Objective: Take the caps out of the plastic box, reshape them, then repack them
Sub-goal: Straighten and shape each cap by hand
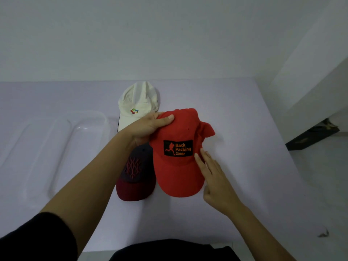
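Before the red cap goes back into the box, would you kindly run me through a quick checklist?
1. Left hand grips red cap at the crown: ok.
2. Right hand touches its side, open: ok.
3. Crown reshaped: not ok, back looks crumpled.
4. Clear box empty and within reach: ok.
5. White cap and dark cap lie out on the table: ok.

Looks like a plain room at home: bare white wall (169, 34) at 12 o'clock, pale table (244, 113).

A pale table (244, 166) carries three caps (137, 104) and a clear plastic box (56, 144).
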The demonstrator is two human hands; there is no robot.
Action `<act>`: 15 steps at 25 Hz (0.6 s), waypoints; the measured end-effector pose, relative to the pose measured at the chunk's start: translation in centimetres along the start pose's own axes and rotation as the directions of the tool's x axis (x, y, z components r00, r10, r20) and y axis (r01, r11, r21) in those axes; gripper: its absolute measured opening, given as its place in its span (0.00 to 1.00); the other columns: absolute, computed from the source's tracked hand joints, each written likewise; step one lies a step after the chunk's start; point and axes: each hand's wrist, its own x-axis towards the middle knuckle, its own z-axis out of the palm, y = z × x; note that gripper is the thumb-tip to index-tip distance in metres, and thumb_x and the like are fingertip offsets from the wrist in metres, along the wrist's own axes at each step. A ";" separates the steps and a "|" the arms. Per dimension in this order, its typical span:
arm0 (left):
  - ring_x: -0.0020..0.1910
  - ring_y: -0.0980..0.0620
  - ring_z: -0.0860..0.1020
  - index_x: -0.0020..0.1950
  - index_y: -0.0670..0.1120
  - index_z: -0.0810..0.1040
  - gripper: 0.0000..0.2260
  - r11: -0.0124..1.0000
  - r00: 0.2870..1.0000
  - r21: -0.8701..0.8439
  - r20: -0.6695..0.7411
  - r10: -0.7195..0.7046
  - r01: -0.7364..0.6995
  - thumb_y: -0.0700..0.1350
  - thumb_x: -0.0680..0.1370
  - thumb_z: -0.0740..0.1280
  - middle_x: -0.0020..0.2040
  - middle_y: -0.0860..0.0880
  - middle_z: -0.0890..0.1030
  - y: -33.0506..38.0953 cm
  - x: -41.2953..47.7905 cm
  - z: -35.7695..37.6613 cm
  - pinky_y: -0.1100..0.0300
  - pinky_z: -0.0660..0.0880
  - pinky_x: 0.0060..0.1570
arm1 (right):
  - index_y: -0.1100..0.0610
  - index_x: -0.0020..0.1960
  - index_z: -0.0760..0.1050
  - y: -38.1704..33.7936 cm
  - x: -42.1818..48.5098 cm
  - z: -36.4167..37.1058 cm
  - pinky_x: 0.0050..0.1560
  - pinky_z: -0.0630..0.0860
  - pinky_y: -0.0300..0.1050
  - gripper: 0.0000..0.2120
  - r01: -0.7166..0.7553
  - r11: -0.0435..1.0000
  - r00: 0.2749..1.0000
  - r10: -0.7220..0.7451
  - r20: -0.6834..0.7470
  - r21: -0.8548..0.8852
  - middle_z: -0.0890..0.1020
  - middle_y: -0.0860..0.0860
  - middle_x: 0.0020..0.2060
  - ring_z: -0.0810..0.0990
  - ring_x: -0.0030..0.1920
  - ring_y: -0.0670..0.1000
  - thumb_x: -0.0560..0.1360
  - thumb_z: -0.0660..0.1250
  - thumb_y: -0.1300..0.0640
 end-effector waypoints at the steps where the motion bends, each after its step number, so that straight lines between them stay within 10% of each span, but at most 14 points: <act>1: 0.48 0.53 0.83 0.57 0.44 0.78 0.13 1.000 1.000 0.013 -0.026 0.015 -0.015 0.48 0.77 0.64 0.48 0.48 0.85 -0.1 0.0 0.0 0.60 0.79 0.51 | 0.40 0.75 0.44 0.0 0.1 -0.8 0.74 0.56 0.45 0.47 -0.058 0.989 0.998 0.055 0.023 0.137 0.50 0.43 0.76 0.50 0.75 0.42 0.66 0.57 0.72; 5: 0.50 0.52 0.82 0.59 0.44 0.77 0.14 0.996 0.999 0.091 -0.022 0.029 -0.027 0.50 0.77 0.64 0.50 0.47 0.84 -0.4 0.3 0.8 0.60 0.79 0.50 | 0.49 0.73 0.58 -0.6 3.3 -3.6 0.70 0.62 0.37 0.26 -0.147 0.911 0.950 0.238 -0.201 0.385 0.65 0.42 0.69 0.63 0.69 0.37 0.76 0.60 0.53; 8: 0.50 0.53 0.81 0.61 0.43 0.76 0.15 0.994 0.996 0.076 0.029 0.079 -0.081 0.49 0.78 0.63 0.52 0.47 0.83 -0.4 0.5 2.4 0.61 0.78 0.51 | 0.50 0.74 0.55 -1.3 6.1 -5.7 0.66 0.65 0.35 0.39 -0.278 0.802 0.955 0.292 0.059 0.529 0.68 0.42 0.67 0.68 0.66 0.41 0.69 0.70 0.44; 11: 0.44 0.57 0.81 0.54 0.47 0.78 0.09 0.981 0.990 0.134 0.051 0.132 -0.138 0.48 0.78 0.62 0.45 0.51 0.83 0.0 0.1 3.0 0.64 0.78 0.44 | 0.51 0.64 0.70 -0.8 7.1 -7.5 0.56 0.76 0.38 0.27 -0.348 0.649 0.930 0.150 0.334 0.676 0.80 0.46 0.57 0.79 0.58 0.45 0.68 0.74 0.58; 15: 0.37 0.56 0.77 0.42 0.49 0.77 0.12 0.807 0.990 0.579 0.005 0.143 -0.119 0.56 0.77 0.62 0.36 0.54 0.79 -0.5 0.6 2.7 0.61 0.72 0.39 | 0.48 0.50 0.81 0.6 7.5 -8.4 0.47 0.76 0.34 0.12 -0.465 0.740 0.843 0.201 0.500 0.487 0.85 0.43 0.45 0.83 0.48 0.42 0.66 0.73 0.51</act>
